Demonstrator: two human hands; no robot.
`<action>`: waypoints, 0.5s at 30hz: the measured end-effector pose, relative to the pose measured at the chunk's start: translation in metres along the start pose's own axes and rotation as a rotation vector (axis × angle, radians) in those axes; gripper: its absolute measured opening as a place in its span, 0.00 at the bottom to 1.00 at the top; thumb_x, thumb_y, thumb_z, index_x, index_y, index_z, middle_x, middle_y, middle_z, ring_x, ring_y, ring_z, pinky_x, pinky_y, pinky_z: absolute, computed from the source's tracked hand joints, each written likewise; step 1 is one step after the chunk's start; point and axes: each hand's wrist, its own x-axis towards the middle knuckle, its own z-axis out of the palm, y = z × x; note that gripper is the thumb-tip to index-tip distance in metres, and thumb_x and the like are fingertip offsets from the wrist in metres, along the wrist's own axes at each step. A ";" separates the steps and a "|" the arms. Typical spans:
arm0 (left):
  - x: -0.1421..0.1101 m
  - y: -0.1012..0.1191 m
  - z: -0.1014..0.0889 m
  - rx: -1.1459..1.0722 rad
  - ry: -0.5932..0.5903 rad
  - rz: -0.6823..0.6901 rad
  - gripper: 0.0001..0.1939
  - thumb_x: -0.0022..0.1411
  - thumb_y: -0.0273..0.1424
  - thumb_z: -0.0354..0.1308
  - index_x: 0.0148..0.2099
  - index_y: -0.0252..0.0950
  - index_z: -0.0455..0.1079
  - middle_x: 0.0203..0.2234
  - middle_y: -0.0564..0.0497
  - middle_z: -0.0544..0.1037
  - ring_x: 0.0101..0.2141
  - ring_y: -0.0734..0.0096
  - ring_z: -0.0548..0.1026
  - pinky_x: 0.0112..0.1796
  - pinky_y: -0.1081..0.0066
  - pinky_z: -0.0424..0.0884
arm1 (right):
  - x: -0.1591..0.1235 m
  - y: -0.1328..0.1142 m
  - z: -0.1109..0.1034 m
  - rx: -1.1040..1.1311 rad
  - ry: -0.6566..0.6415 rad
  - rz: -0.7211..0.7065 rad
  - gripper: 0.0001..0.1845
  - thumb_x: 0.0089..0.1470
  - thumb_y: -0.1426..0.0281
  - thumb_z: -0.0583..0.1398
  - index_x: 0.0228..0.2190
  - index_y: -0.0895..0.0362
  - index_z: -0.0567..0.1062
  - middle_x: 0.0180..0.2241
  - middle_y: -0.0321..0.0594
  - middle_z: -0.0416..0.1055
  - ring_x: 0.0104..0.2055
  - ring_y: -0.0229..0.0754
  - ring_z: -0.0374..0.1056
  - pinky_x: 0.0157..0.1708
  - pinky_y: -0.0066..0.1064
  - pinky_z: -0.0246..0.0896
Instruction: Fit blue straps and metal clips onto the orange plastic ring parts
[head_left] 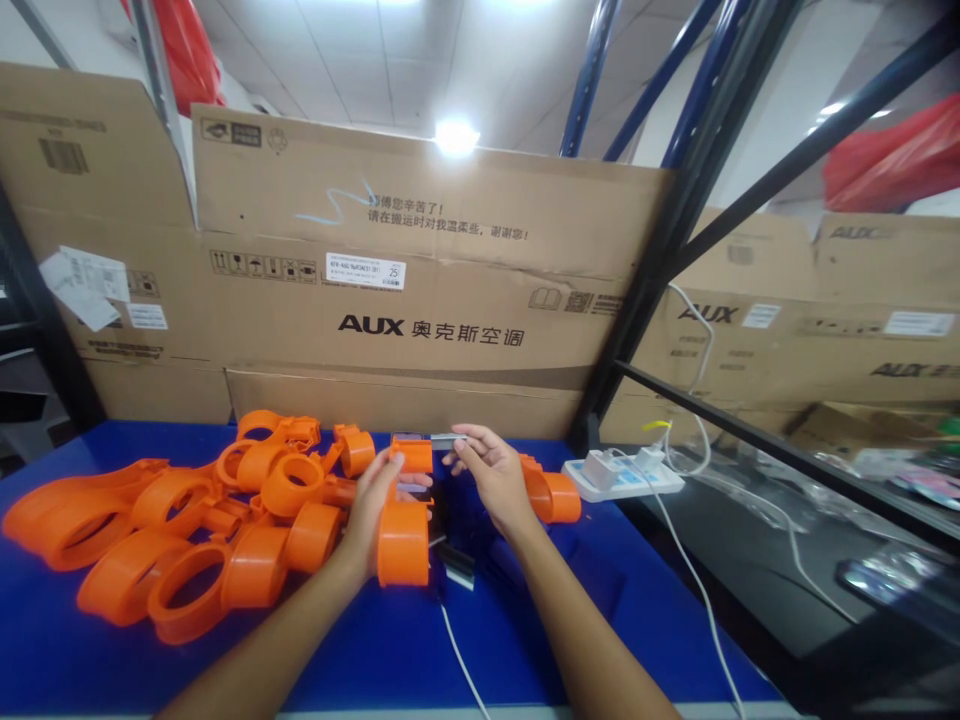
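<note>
My left hand (369,510) is closed around an orange plastic ring-shaped part (403,545), which has a wide ring at its near end and a smaller rounded section at its far end. Between the thumb and fingers of my right hand (491,478) is a thin grey metal strip (444,438). The strip's left end meets or lies just beside the far end of the orange part; I cannot tell whether they touch. Left of my hands lies a pile of similar orange parts (255,565). Another orange part (561,497) sits behind my right wrist.
A blue tabletop (337,660) carries the parts. A dark object with a pale edge (456,565) and a white cable (461,650) lie between my forearms. To the right is a white power strip (622,478). Cardboard (300,340) and a black metal frame (637,270) stand behind.
</note>
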 end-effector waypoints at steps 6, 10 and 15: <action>-0.003 0.011 0.002 -0.045 0.034 -0.107 0.27 0.56 0.51 0.65 0.44 0.33 0.70 0.28 0.43 0.81 0.17 0.64 0.77 0.19 0.70 0.70 | -0.002 -0.001 0.001 -0.137 -0.006 -0.034 0.18 0.57 0.57 0.65 0.44 0.55 0.76 0.27 0.37 0.75 0.28 0.40 0.70 0.27 0.30 0.65; -0.003 0.013 0.001 -0.033 0.038 -0.133 0.26 0.57 0.51 0.64 0.44 0.32 0.70 0.27 0.42 0.81 0.17 0.64 0.76 0.19 0.69 0.70 | -0.003 -0.001 -0.001 -0.226 -0.004 -0.066 0.17 0.59 0.57 0.64 0.44 0.54 0.77 0.30 0.40 0.77 0.30 0.42 0.72 0.29 0.31 0.67; 0.002 0.011 -0.002 -0.013 0.034 -0.102 0.26 0.55 0.50 0.66 0.43 0.32 0.71 0.27 0.43 0.82 0.17 0.65 0.76 0.18 0.70 0.70 | -0.003 -0.002 -0.007 -0.342 -0.040 -0.126 0.14 0.60 0.59 0.63 0.43 0.54 0.77 0.37 0.42 0.79 0.38 0.46 0.74 0.38 0.35 0.68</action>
